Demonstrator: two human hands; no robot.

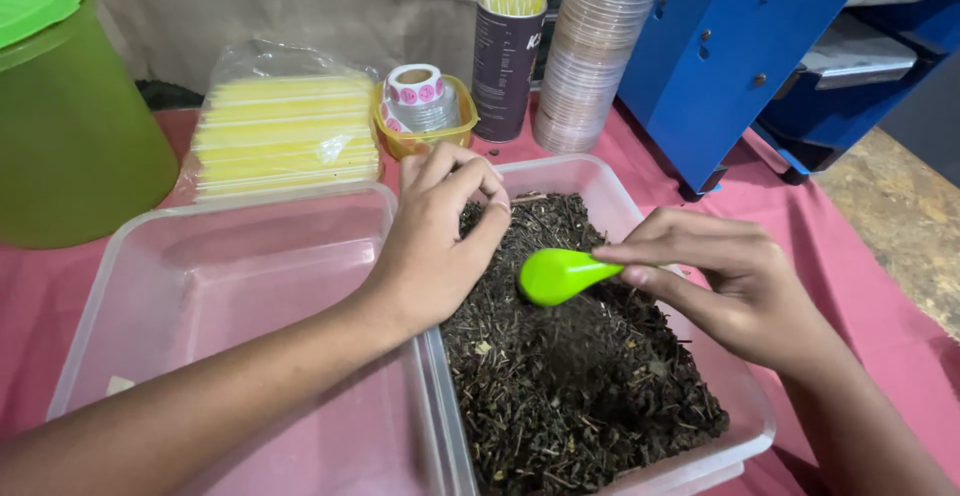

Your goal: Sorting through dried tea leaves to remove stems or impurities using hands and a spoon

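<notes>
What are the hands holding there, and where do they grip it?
The right hand pinches a green spoon by its handle end, bowl over the dried leaves. The left hand rests on the tub's edge; whether it holds anything is unclear.

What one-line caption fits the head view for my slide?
Right hand holds a green plastic spoon over a clear tub of dried dark leaves; left hand pinches at the leaves.

Pink-clothed table (860,286), blue cabinet (730,46)
</notes>
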